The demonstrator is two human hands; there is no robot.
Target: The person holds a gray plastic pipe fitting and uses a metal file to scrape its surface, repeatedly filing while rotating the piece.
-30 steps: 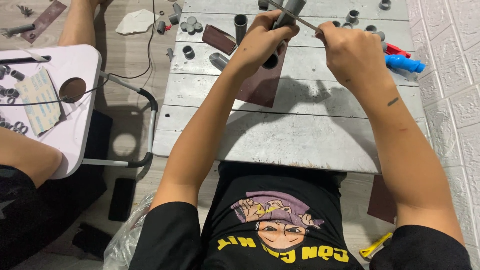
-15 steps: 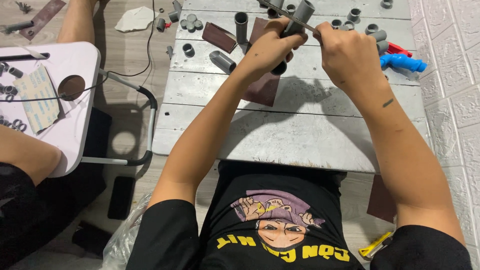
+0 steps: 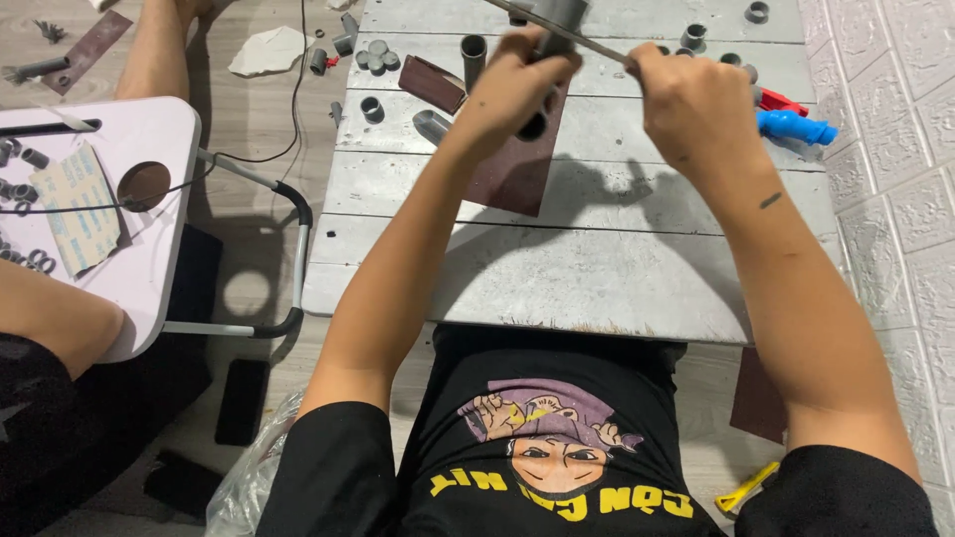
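While left hand clamps grey pipe piece at tabletop's 12 o'clock | right hand closed on thin rod | pipe looks light, rigid, smooth: best gripped round its middle.

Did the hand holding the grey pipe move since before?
Yes. The left hand and pipe moved right, from over the brown sheet's left edge to its top right corner.

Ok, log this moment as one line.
left hand: grips grey pipe piece | right hand: holds thin metal rod against it | below: grey plank table
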